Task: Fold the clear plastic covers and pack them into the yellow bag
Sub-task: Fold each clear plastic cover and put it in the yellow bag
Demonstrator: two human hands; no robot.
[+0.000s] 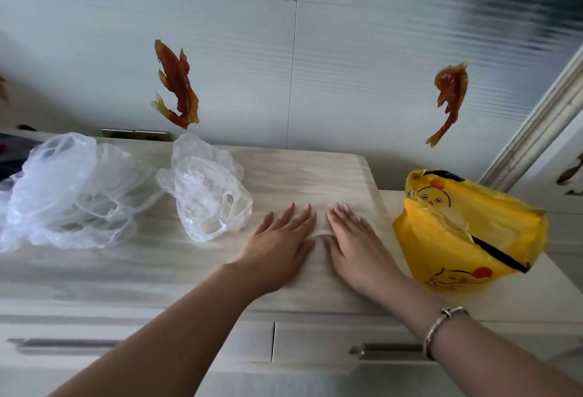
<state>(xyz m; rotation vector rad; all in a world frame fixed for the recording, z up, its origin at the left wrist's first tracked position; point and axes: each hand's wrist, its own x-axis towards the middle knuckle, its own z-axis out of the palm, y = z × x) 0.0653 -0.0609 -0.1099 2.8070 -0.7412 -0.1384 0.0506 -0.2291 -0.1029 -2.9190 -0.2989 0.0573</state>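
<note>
A flat clear plastic cover (321, 220) lies on the pale wooden cabinet top (157, 270), nearly invisible against it. My left hand (280, 242) and my right hand (356, 245) both rest palm down on it, side by side, fingers spread. A crumpled clear plastic cover (208, 191) sits just left of my left hand. A larger loose heap of clear covers (69, 191) lies at the far left. The yellow bag (463, 229) with a chick print stands to the right of my right hand, its mouth open upward.
The wall behind carries two orange fish stickers (176, 84). Drawer handles (388, 349) run along the cabinet front below my arms. A white door frame (542, 131) rises at the right. A lower cabinet surface (561, 289) holds the yellow bag.
</note>
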